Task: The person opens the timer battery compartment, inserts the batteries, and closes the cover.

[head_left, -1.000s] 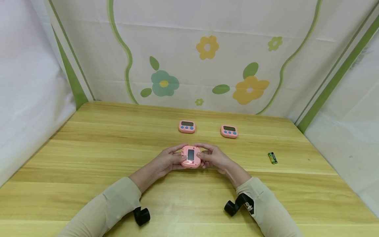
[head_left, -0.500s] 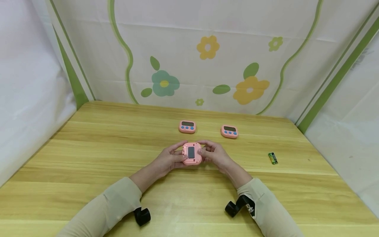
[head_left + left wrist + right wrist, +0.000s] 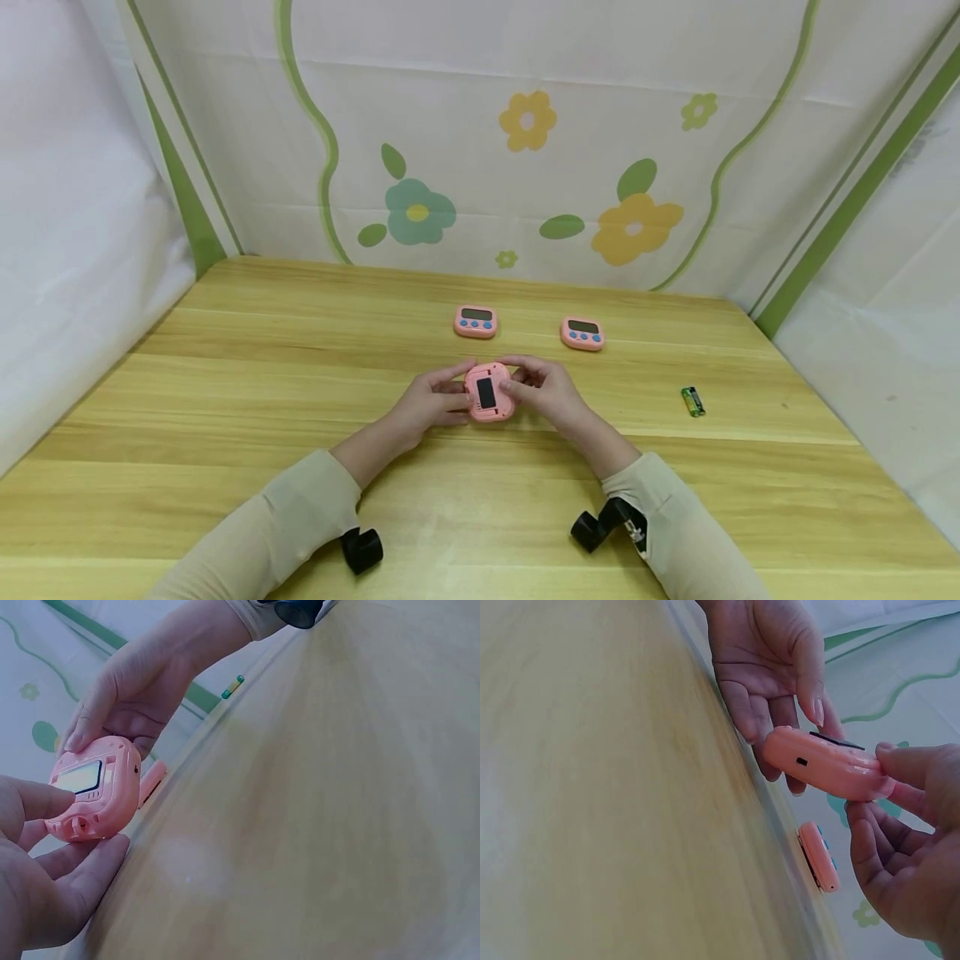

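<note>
A pink digital timer [image 3: 491, 405] is held above the table with its back, bearing a dark rectangular plate [image 3: 486, 392], turned up toward the head camera. My right hand [image 3: 551, 395] pinches its right side, thumb on the back and fingers behind. At the opposite edge, my left hand [image 3: 420, 408] holds it between thumb and fingers. In the left wrist view the left thumb reaches the back of the timer [image 3: 112, 796] beside the plate, with other fingers under it. The right wrist view shows the timer's pink side [image 3: 829, 766] edge-on with a small dark slot.
Beyond the hands, two more pink timers with blue buttons lie face up, one left [image 3: 476, 331] and one right [image 3: 582, 340]. Small green batteries [image 3: 693, 402] lie to the right on the wooden table [image 3: 225, 375]. A flower-printed cloth [image 3: 465, 100] stands behind.
The held timer has shifted slightly right and turned a little, its back plate going from grey glare to dark. Both hands keep hold; the left thumb has slid toward the timer's edge.
</note>
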The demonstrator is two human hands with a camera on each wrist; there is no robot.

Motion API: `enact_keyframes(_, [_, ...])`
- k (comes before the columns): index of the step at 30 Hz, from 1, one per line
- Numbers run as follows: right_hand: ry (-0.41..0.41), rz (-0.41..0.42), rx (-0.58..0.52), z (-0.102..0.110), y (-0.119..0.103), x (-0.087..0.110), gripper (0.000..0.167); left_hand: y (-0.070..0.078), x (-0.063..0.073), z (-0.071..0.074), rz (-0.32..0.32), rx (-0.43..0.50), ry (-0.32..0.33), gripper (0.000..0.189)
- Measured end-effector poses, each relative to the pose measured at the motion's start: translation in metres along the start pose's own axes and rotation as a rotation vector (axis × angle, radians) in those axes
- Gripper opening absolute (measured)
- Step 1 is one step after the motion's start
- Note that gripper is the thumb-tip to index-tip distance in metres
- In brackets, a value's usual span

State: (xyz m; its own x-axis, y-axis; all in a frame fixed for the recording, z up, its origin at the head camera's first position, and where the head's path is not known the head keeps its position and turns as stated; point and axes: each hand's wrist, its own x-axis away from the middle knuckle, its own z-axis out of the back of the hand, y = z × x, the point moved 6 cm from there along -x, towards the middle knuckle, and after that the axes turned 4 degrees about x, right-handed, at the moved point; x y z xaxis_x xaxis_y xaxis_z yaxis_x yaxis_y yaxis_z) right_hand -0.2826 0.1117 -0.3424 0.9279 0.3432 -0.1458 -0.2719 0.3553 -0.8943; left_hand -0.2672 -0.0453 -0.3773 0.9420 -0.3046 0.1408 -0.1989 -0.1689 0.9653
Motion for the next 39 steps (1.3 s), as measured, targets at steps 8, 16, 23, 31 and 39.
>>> enact_keyframes(8, [0.085, 0.052, 0.121, 0.003, -0.006, 0.001, 0.030, 0.002, 0.001, -0.003, -0.008, 0.017, -0.018, 0.050])
enact_keyframes(16, [0.175, 0.096, 0.137, 0.007, -0.009, 0.001, 0.024, 0.003, 0.003, -0.005, -0.018, 0.072, -0.031, 0.051])
enact_keyframes(23, [0.135, 0.118, 0.094, 0.004, -0.019, 0.005, 0.024, 0.002, 0.004, -0.008, -0.003, 0.177, -0.052, 0.054])
enact_keyframes(31, [0.009, 0.149, 0.008, -0.008, -0.041, 0.013, 0.025, 0.004, 0.005, -0.010, -0.010, 0.209, -0.018, 0.056])
enact_keyframes(39, [-0.083, 0.207, 0.019, -0.018, -0.044, 0.015, 0.025, 0.005, 0.005, -0.011, -0.024, 0.143, 0.021, 0.056])
